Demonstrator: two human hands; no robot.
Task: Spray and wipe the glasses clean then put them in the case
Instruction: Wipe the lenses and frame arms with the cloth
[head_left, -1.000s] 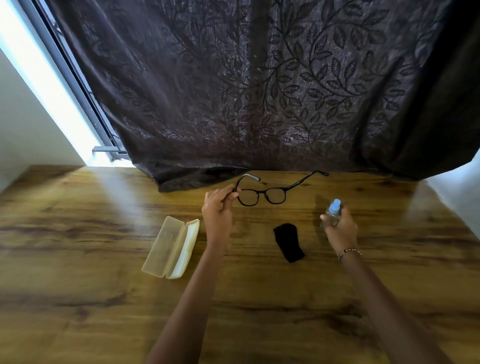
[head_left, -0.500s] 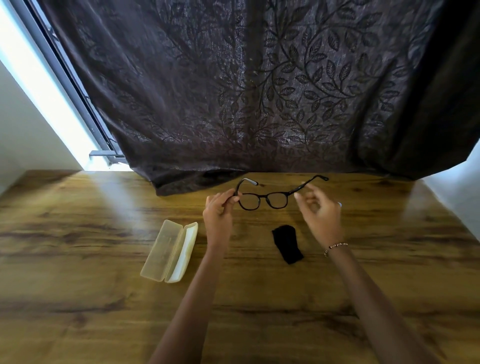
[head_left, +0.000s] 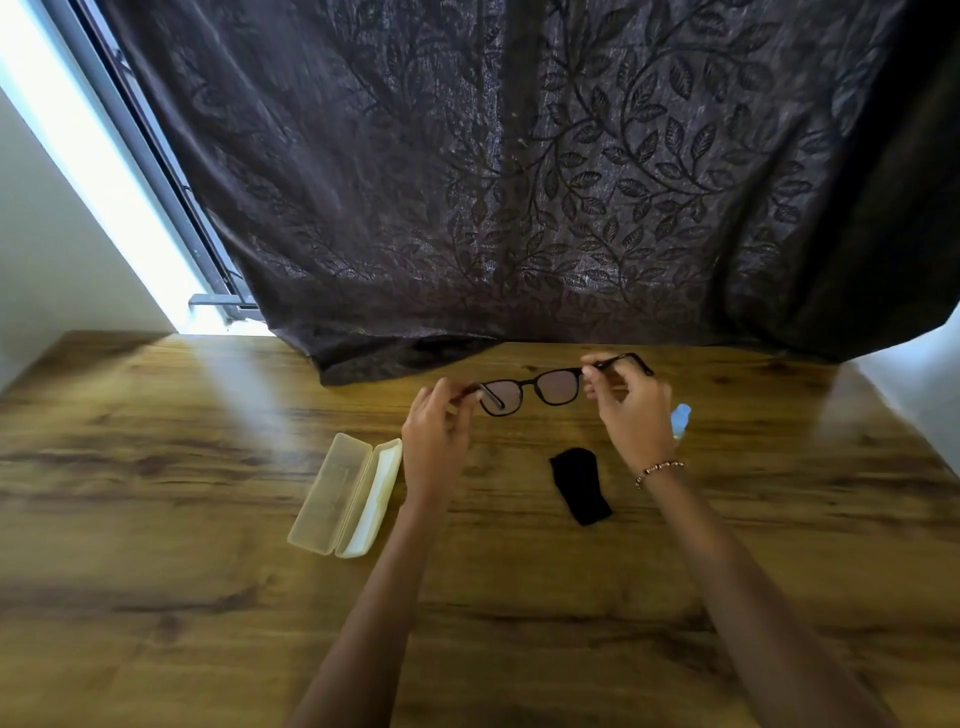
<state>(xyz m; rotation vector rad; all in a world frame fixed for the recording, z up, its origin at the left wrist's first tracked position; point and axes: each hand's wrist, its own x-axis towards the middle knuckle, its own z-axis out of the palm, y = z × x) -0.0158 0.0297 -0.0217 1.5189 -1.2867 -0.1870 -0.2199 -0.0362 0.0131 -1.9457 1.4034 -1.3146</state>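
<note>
Both hands hold 1 pair of glasses (head_left: 530, 391) in the air above the table (head_left: 156, 519), just in front of the curtain (head_left: 519, 182). Left hand (head_left: 435, 441) pinches the left temple by the hinge; right hand (head_left: 631, 410) pinches the right temple, so the 2 lenses hang between them. 1 case (head_left: 345, 496) lies open on the table just left of the left wrist. 1 black cloth (head_left: 579, 484) lies between the forearms, below the glasses. 1 spray bottle (head_left: 680, 418) stands just right of the right hand, mostly hidden behind it. 1 bracelet (head_left: 658, 470) circles the right wrist.
</note>
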